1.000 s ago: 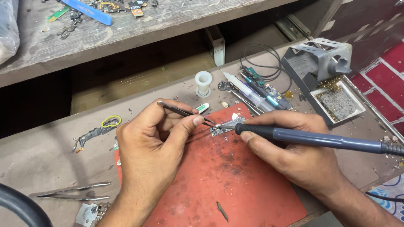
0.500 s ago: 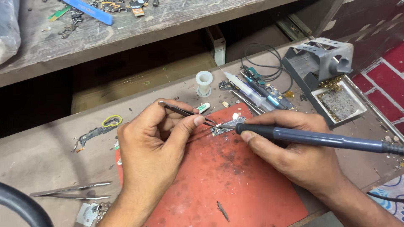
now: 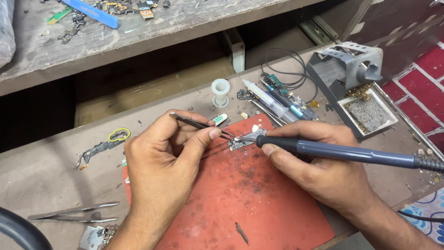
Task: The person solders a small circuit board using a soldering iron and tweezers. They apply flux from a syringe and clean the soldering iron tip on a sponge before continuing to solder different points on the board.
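Observation:
My left hand [image 3: 164,162] pinches dark tweezers [image 3: 196,123] whose tips reach a small circuit board [image 3: 239,144] lying on the red work mat [image 3: 249,203]. My right hand [image 3: 323,171] grips a blue-grey soldering iron [image 3: 351,153] like a pen, its metal tip resting on the same small board. Both hands rest on the mat, close together over the board. The iron's cable runs off to the right.
A grey soldering-iron stand [image 3: 351,74] with a sponge tray sits at the back right. Beside it lie a syringe [image 3: 263,97], small boards and black wire. A white spool [image 3: 220,91] stands behind the mat. Spare tweezers [image 3: 74,214] lie front left. A shelf with scraps runs above.

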